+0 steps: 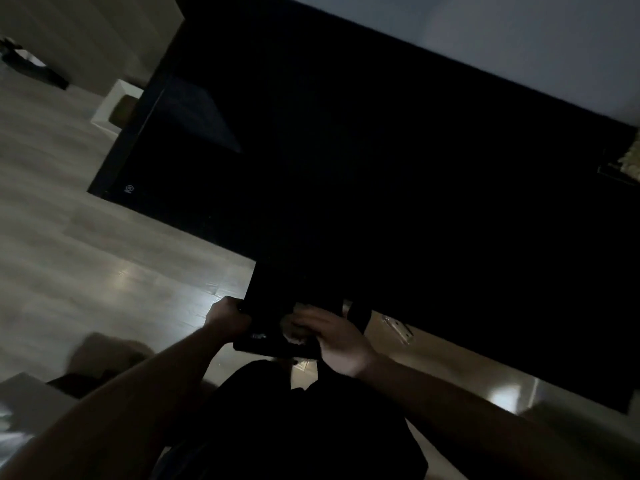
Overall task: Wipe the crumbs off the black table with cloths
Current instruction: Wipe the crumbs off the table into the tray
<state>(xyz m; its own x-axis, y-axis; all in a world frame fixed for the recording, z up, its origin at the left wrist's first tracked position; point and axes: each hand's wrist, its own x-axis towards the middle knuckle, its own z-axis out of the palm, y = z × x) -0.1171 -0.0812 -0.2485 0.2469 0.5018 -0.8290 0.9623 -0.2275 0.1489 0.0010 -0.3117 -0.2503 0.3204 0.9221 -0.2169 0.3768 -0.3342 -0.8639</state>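
Note:
The black table (346, 161) fills the middle of the dim, tilted head view. Its surface is too dark to show crumbs. In front of its near edge my left hand (227, 318) grips the left edge of a flat black object (273, 342), perhaps a tray or a folded cloth; the darkness hides which. My right hand (334, 336) is curled round its right side, fingers over the top. Both hands sit just below the table's near edge, above my dark-clothed lap.
Pale wooden floor (86, 271) lies to the left and under the table. A white box (116, 107) stands by the table's far left corner. A small yellowish item (628, 161) sits at the table's right end. A metal bracket (398, 329) shows under the edge.

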